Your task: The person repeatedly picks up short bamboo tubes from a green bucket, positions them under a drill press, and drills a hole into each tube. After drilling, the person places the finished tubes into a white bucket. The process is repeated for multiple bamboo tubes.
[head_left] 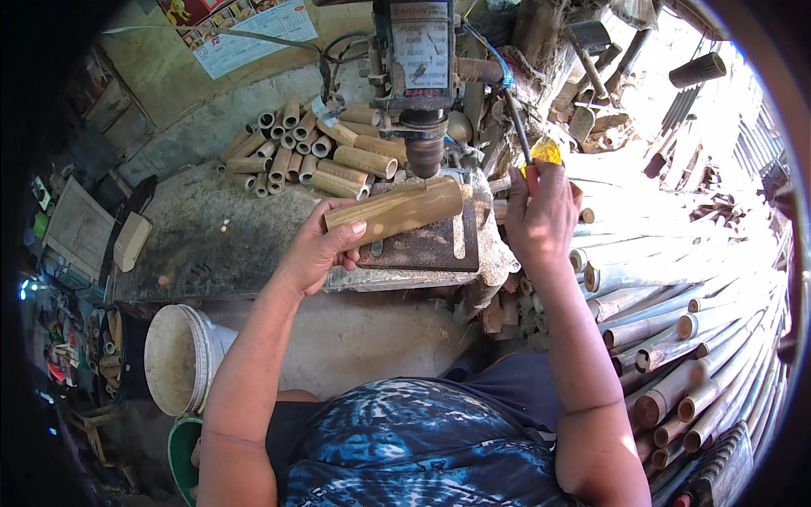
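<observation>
A cut bamboo section (395, 211) is gripped at its near end by the left hand (319, 249), with the thumb laid over the top and the fingers wrapped beneath. The piece is held lying lengthwise over the dark metal drill table (427, 247), its far end placed directly under the chuck (424, 154) of the drill press (416, 68). Whether the bit touches the bamboo cannot be told.

The right hand (541, 215) is clenched around the feed lever (517, 127) at its yellow knob (546, 152), to the right of the drill table.

Behind the drill table, towards the far edge of the dusty workbench (211, 237), a heap of short bamboo tubes (312, 152) is stacked, most with their hollow ends turned outward. A pale wooden block (131, 241) is seen at the left edge of the workbench. Below the near edge, at the left, a white plastic bucket (182, 359) stands tilted, with a green container (182, 456) just beside it. On the right, long bamboo poles (676, 338) are piled lengthwise, well apart from the workbench. A printed calendar sheet (245, 29) hangs on the wall above.
</observation>
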The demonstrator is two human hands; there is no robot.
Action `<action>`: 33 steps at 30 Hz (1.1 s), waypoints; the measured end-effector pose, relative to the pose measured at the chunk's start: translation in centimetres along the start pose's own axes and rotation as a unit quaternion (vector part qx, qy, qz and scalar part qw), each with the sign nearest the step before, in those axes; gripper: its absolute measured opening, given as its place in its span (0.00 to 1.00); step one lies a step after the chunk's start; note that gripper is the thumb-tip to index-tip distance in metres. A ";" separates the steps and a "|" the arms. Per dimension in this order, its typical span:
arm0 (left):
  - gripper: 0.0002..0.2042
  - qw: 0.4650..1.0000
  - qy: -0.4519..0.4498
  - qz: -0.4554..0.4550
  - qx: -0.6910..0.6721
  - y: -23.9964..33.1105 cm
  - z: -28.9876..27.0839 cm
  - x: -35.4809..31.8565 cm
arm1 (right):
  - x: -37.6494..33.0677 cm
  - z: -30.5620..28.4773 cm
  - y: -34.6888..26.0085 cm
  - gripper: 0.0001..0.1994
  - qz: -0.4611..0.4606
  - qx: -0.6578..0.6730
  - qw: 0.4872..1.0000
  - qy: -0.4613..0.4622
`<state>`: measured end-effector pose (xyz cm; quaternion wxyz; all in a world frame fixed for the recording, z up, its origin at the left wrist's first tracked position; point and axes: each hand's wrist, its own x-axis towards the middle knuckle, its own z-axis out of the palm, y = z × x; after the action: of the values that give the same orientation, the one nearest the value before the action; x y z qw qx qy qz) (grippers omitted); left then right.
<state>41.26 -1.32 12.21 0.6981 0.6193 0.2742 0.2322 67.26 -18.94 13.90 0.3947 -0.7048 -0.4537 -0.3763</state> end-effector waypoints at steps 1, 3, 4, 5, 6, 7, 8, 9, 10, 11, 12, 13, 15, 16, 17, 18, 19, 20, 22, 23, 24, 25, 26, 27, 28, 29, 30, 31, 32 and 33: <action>0.26 1.000 -0.001 0.002 0.001 0.0 0.0 0.0 | -0.2 0.6 0.4 0.12 0.015 -0.010 1.000 -0.021; 0.25 1.000 0.002 0.004 0.003 0.0 0.1 -0.1 | 0.0 1.8 0.9 0.15 0.046 -0.050 0.994 -0.090; 0.25 1.000 0.002 0.002 0.007 0.1 0.2 -0.2 | 0.3 2.4 1.0 0.15 0.037 -0.070 0.992 -0.096; 0.25 1.000 0.002 0.002 0.008 0.1 0.2 -0.2 | 0.5 2.5 0.9 0.16 0.050 -0.095 0.987 -0.123; 0.25 1.000 0.004 0.001 0.009 0.3 0.2 -0.2 | 0.9 2.3 0.8 0.14 0.055 -0.088 0.985 -0.138; 0.26 1.000 0.001 -0.001 0.011 0.3 0.3 -0.2 | 1.2 1.6 0.4 0.14 0.046 -0.084 0.984 -0.147; 0.26 1.000 0.001 -0.004 0.011 0.4 0.3 -0.2 | 1.3 0.5 0.0 0.13 0.057 -0.084 0.979 -0.178; 0.27 1.000 0.007 -0.009 0.011 0.5 0.2 -0.2 | 1.5 -0.8 -0.6 0.12 0.079 -0.093 0.968 -0.220; 0.28 1.000 0.003 -0.002 0.021 0.5 0.2 -0.1 | 1.8 -2.7 -1.1 0.11 0.123 -0.058 0.954 -0.268; 0.28 0.999 0.005 0.002 0.033 0.4 0.2 -0.1 | 1.9 -4.5 -2.0 0.11 0.099 -0.047 0.967 -0.231; 0.29 0.999 0.000 0.011 0.041 0.3 0.1 -0.1 | 2.5 -6.1 -2.6 0.14 0.063 -0.029 0.984 -0.167; 0.30 0.997 0.009 0.005 0.071 0.4 0.1 -0.1 | 3.6 -7.3 -3.0 0.14 -0.011 -0.004 0.998 -0.070; 0.33 0.992 0.011 0.002 0.129 0.6 0.1 0.3 | 6.6 -9.0 -3.2 0.11 -0.043 0.024 0.999 -0.020; 0.33 0.987 0.012 0.033 0.160 0.6 0.4 0.6 | 8.3 -9.0 -3.3 0.09 -0.044 -0.002 0.999 0.011; 0.34 0.979 0.018 0.066 0.190 0.5 0.9 1.1 | 10.1 -8.8 -3.4 0.08 -0.102 -0.019 0.993 0.056; 0.35 0.970 0.026 0.098 0.220 0.5 1.5 1.6 | 11.8 -8.2 -3.7 0.08 -0.084 -0.009 0.995 0.055; 0.35 0.963 0.027 0.105 0.246 0.5 2.0 2.0 | 13.5 -7.6 -4.0 0.09 -0.095 0.001 0.994 0.062; 0.35 0.955 0.028 0.110 0.273 0.4 2.7 2.5 | 14.5 -7.3 -4.3 0.09 -0.106 0.010 0.992 0.067; 0.35 0.948 0.022 0.119 0.295 0.1 3.8 3.3 | 15.9 -7.6 -4.8 0.07 -0.033 0.000 0.999 0.020; 0.36 0.948 0.023 0.119 0.293 0.0 4.2 3.7 | 16.3 -7.7 -5.1 0.06 0.005 -0.007 1.000 -0.005; 0.37 0.949 0.022 0.119 0.292 -0.2 4.5 4.0 | 16.5 -7.8 -5.5 0.07 -0.010 0.034 0.999 -0.001; 0.38 0.949 0.021 0.117 0.290 -0.3 4.8 4.4 | 16.4 -8.0 -5.8 0.07 0.001 0.032 0.999 0.002; 0.39 0.944 0.020 0.129 0.302 -0.4 4.9 4.6 | 16.2 -8.2 -6.0 0.08 0.012 0.031 0.999 0.005; 0.40 0.939 0.021 0.141 0.313 -0.5 5.0 4.9 | 16.0 -8.3 -6.1 0.08 0.023 0.030 0.999 0.008; 0.41 0.935 0.021 0.147 0.323 -0.5 5.0 5.1 | 15.7 -8.5 -6.0 0.09 0.031 0.026 0.999 -0.008; 0.41 0.931 0.017 0.147 0.334 -0.5 5.1 5.3 | 15.4 -8.7 -5.8 0.10 0.040 0.022 0.999 -0.024; 0.42 0.928 0.013 0.141 0.344 -0.4 5.1 5.5 | 15.2 -8.7 -5.5 0.11 0.048 0.019 0.998 -0.039; 0.42 0.925 0.010 0.135 0.354 -0.4 5.2 5.6 | 15.1 -8.3 -5.2 0.10 0.004 0.016 1.000 -0.007; 0.43 0.922 0.013 0.133 0.362 -0.4 5.2 5.7 | 15.2 -7.7 -5.0 0.09 -0.040 0.014 0.999 0.026; 0.43 0.919 0.017 0.131 0.371 -0.4 5.4 5.7 | 15.2 -7.3 -4.7 0.09 -0.084 0.012 0.995 0.058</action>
<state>49.08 -1.52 11.76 0.3771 0.8600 0.2689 0.2140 66.22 -19.02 31.34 0.3961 -0.6364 -0.4918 -0.4429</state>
